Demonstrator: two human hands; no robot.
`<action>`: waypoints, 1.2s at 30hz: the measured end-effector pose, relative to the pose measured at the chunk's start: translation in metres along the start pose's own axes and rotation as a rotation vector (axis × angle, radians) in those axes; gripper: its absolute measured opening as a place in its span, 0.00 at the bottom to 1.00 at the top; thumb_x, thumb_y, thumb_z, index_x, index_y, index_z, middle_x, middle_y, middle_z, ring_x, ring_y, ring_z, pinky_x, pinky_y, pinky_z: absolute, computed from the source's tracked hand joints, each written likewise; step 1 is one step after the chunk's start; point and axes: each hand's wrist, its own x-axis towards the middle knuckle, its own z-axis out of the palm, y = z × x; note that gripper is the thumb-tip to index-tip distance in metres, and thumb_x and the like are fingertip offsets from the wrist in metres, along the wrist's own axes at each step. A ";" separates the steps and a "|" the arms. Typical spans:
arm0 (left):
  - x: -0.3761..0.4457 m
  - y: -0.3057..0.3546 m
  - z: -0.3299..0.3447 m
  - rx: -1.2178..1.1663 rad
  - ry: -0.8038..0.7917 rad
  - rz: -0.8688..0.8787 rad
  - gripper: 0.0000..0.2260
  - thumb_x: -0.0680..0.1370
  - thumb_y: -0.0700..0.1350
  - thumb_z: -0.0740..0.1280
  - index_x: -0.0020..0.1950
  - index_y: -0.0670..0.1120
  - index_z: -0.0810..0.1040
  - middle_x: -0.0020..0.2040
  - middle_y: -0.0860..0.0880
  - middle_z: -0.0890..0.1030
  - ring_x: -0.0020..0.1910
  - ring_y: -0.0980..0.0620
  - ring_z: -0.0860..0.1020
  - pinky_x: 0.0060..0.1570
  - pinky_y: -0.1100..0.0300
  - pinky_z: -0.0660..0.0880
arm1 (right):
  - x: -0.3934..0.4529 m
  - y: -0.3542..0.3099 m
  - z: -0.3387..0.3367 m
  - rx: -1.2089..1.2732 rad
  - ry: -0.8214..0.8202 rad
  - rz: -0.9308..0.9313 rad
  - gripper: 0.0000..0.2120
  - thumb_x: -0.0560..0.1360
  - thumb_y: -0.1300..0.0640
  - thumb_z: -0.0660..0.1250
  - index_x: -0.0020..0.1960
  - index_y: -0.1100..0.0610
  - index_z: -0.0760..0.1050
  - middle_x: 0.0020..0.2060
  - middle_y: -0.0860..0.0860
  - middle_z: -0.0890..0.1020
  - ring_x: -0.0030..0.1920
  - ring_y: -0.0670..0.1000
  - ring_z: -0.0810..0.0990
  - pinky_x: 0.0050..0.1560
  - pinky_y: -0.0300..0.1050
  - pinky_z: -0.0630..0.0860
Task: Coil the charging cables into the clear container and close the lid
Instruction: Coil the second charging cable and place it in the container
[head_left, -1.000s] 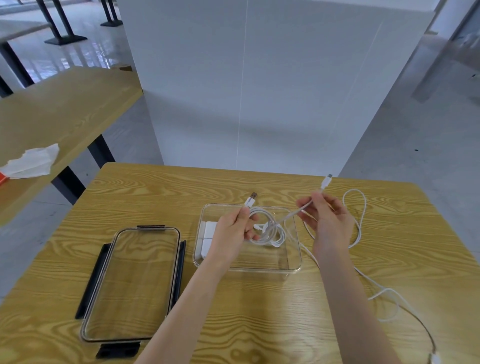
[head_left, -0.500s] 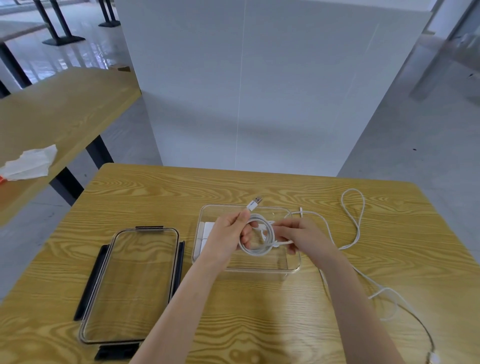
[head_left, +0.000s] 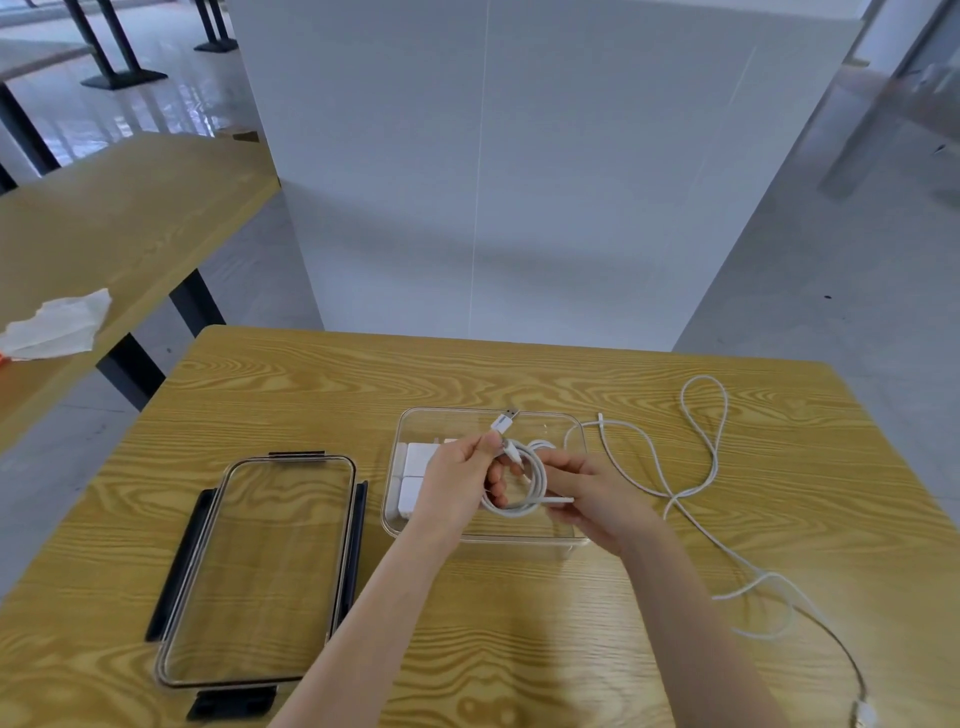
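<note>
Both hands work above the clear container (head_left: 571, 540), which serves as the landmark. Left hand (head_left: 460, 480) is closed in a pinch on the coiled white cable (head_left: 519, 486), thumb and fingers gripping the loop just below its USB plug (head_left: 505, 420), which points up and away over the container's far wall. Right hand (head_left: 592, 491) is closed on the same coil from the opposite side, with the cable's other plug end (head_left: 558, 500) protruding between its fingers. The coil is held above the container's interior. White charger blocks (head_left: 410, 475) lie inside the container at its left end. Left of the container, the clear lid (head_left: 260, 571) with dark latches lies flat on the tabletop (head_left: 519, 649), apart from the container. Right of the container, a second white cable (head_left: 696, 467) lies loose and uncoiled on the tabletop, looping beyond the container's far right corner and trailing toward the near right edge. Beyond the tabletop stands a white panel (head_left: 493, 182).
</note>
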 end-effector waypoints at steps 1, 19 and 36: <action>0.001 -0.002 0.000 0.026 0.020 0.000 0.16 0.81 0.45 0.57 0.39 0.40 0.77 0.26 0.50 0.71 0.24 0.55 0.70 0.30 0.62 0.71 | 0.001 0.001 0.004 0.029 0.028 0.016 0.06 0.76 0.63 0.64 0.47 0.59 0.81 0.27 0.48 0.76 0.25 0.43 0.70 0.26 0.34 0.67; 0.005 -0.020 -0.001 0.217 0.104 -0.010 0.16 0.81 0.45 0.57 0.39 0.42 0.79 0.32 0.46 0.80 0.32 0.50 0.80 0.43 0.50 0.78 | 0.012 0.008 0.028 -0.985 0.293 -0.529 0.05 0.74 0.57 0.68 0.48 0.57 0.80 0.47 0.45 0.79 0.51 0.43 0.69 0.51 0.27 0.62; 0.019 -0.018 0.002 0.452 -0.043 0.139 0.16 0.81 0.46 0.57 0.33 0.49 0.73 0.31 0.43 0.81 0.33 0.45 0.80 0.39 0.56 0.75 | 0.024 -0.015 -0.007 0.306 0.633 -0.178 0.03 0.72 0.65 0.70 0.41 0.62 0.77 0.28 0.51 0.78 0.27 0.48 0.75 0.29 0.36 0.75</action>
